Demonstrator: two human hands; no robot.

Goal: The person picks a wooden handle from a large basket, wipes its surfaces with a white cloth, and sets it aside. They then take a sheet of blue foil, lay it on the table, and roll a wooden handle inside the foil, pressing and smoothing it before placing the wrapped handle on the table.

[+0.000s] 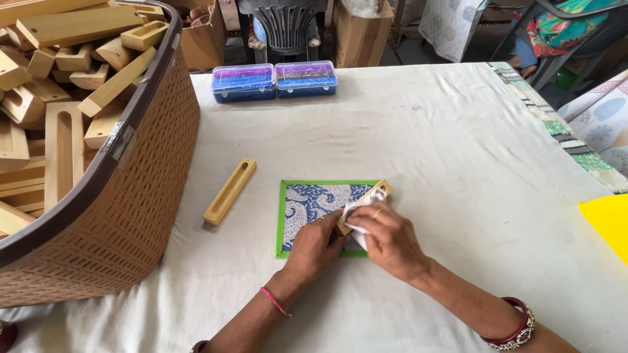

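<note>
Pinning a light, stiff wood block [366, 202] at lower centre, left hand [317, 245] gripping its end, right hand [389, 238] clutching a soft cloth [363, 204].

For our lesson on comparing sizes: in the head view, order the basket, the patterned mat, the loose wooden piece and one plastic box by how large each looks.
1. basket, largest, though nearness to the camera adds to it.
2. mat.
3. and 4. wooden piece and plastic box: they look alike, and the box lies farther off, so unranked.
</note>
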